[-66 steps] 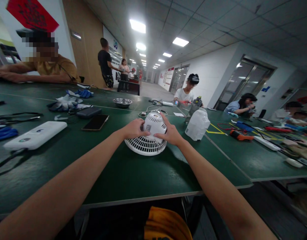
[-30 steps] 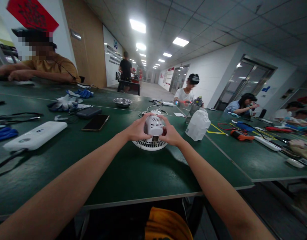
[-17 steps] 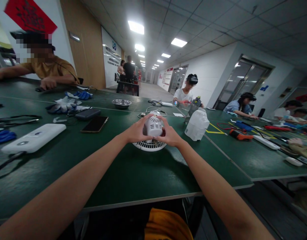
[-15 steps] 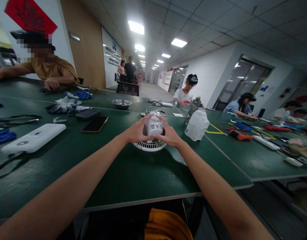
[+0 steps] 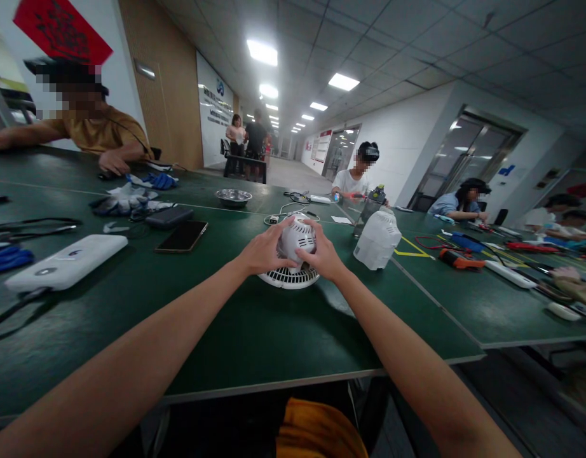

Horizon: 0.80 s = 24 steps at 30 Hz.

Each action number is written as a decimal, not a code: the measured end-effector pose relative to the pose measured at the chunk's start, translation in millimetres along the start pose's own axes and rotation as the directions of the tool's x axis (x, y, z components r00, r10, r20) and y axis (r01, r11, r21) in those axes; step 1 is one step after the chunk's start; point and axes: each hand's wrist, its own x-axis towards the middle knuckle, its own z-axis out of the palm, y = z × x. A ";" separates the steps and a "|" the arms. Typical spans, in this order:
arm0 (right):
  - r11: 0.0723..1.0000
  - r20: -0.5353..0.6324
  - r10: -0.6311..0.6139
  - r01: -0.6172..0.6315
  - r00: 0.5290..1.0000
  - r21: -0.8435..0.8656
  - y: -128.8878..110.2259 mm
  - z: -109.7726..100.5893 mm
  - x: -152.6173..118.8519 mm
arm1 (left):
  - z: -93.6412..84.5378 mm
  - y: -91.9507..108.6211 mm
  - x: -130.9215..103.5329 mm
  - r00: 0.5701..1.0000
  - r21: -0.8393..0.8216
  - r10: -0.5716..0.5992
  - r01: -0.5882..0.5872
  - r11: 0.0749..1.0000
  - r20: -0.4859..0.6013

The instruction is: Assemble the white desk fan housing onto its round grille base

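Note:
Between my hands is a white domed fan motor cover (image 5: 300,239) with vent slots, sitting over a round white fan grille (image 5: 291,280) that lies face down on the green table. My left hand (image 5: 263,250) curls round the cover's left side, thumb near its lower edge. Around the right side wraps my right hand (image 5: 328,256), its thumb pressed on the front. The fingertips behind the cover are partly hidden. A white plastic housing (image 5: 377,240) stands to the right, apart from my right hand.
A white cable (image 5: 293,208) lies behind the fan. Leftward are a phone (image 5: 182,237), a black case (image 5: 169,216), a white power bank (image 5: 67,262) and gloves (image 5: 128,202). A metal bowl (image 5: 233,198) is farther back. A bottle (image 5: 368,213) stands behind the housing. Co-workers sit around the table.
The fan motor cover has tilted or turned slightly, its slots now slanting and farther right. My right thumb has shifted up onto its front. Both hands keep their hold.

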 end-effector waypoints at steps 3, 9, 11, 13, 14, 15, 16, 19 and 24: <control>0.998 0.014 -0.037 0.036 0.999 0.060 4.0 0.5 0.5 | 0.6 -3.0 -0.3 1.000 0.001 -0.001 0.001 1.000 -0.010; 0.996 0.041 -0.061 0.058 0.997 0.061 3.0 -2.3 0.4 | 2.7 -10.0 1.8 0.999 0.033 -0.044 0.044 0.998 -0.016; 0.998 0.040 -0.059 0.058 0.997 0.025 6.8 -4.5 0.7 | 2.4 -14.0 2.1 0.997 0.053 -0.067 0.069 0.996 -0.022; 0.999 0.018 -0.030 0.030 0.999 -0.012 14.7 -6.9 0.9 | 2.7 -21.0 1.9 0.989 0.094 -0.142 0.146 0.985 -0.046; 1.000 0.013 0.003 -0.003 1.000 -0.022 19.6 -8.0 0.8 | 3.4 -25.9 1.5 0.977 0.115 -0.204 0.209 0.971 -0.057; 0.999 0.021 0.048 -0.048 0.999 -0.024 24.7 -9.1 0.4 | 4.4 -31.5 1.1 0.954 0.135 -0.290 0.299 0.945 -0.078; 0.995 0.041 0.098 -0.097 0.994 -0.016 29.5 -10.0 -0.1 | 5.7 -37.8 0.4 0.921 0.147 -0.383 0.390 0.909 -0.075; 0.981 0.090 0.187 -0.191 0.978 0.031 38.3 -11.3 -2.6 | 10.2 -56.3 -1.9 0.797 0.102 -0.603 0.603 0.791 -0.036; 0.963 -0.016 0.223 -0.217 0.975 0.160 33.9 -9.0 -4.1 | 12.5 -73.0 -2.9 0.746 -0.141 -0.657 0.643 0.753 -0.107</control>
